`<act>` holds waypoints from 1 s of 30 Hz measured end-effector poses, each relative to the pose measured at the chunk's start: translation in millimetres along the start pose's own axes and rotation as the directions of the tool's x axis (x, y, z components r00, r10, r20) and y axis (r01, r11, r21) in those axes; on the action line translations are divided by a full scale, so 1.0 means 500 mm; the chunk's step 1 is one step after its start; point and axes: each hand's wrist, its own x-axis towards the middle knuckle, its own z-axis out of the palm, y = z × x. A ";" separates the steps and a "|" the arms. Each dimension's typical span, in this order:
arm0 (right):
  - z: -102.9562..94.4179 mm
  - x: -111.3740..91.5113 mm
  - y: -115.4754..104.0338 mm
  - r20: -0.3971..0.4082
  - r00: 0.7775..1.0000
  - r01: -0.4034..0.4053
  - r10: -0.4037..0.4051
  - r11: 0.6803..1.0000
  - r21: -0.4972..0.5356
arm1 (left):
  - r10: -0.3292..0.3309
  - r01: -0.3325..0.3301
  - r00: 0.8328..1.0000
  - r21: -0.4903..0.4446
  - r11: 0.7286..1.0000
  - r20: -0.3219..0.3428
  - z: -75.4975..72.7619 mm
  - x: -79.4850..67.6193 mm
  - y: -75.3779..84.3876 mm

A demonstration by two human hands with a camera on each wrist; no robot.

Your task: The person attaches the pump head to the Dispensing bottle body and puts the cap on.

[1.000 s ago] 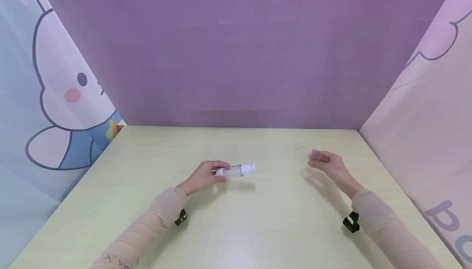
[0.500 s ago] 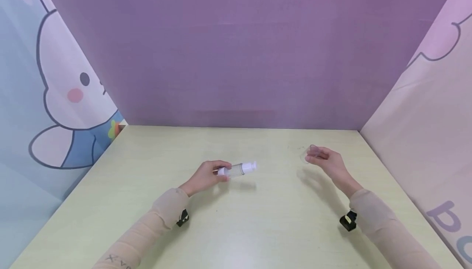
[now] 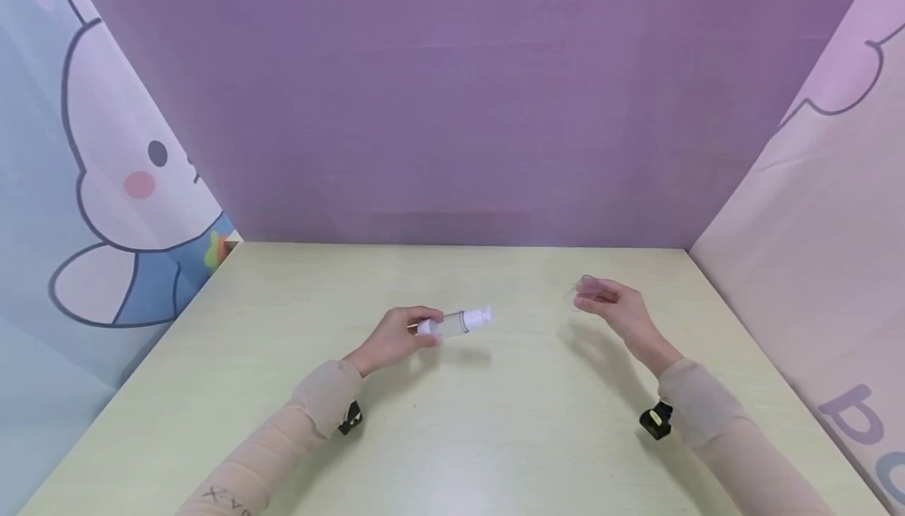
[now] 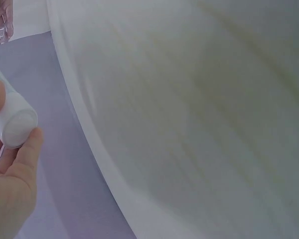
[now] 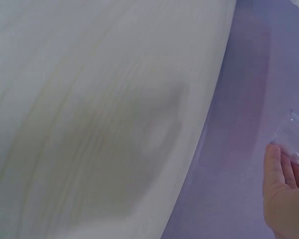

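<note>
My left hand grips a small clear pump bottle by its white base, thumb on one side and fingers on the other. The bottle lies nearly level above the table, its white pump end pointing right. Farther right, my right hand pinches a clear plastic cap, its rim tilted up and facing left. In the right wrist view the see-through cap shows between thumb and fingers, cut off by the frame edge. A gap separates bottle and cap.
Both hands are over a pale wood-look table. A purple panel rises behind it, with a cartoon-printed cloth on the left and a pale cloth wall on the right. Black wrist cameras sit under the sleeves.
My right hand has moved left and slightly away from me with the clear cap, closer to the bottle. The left hand and pump bottle have stayed almost still.
</note>
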 end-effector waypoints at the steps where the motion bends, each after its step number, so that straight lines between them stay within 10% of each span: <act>1: 0.001 0.000 -0.001 0.001 1.000 0.003 -0.003 1.000 -0.002 | 0.004 -0.004 1.000 -0.004 1.000 -0.001 0.000 0.000 -0.001; 30: 0.056 -0.005 -0.056 0.021 1.000 0.021 -0.022 0.999 0.048 | -0.066 0.064 0.997 -0.054 0.997 -0.042 0.003 0.012 -0.013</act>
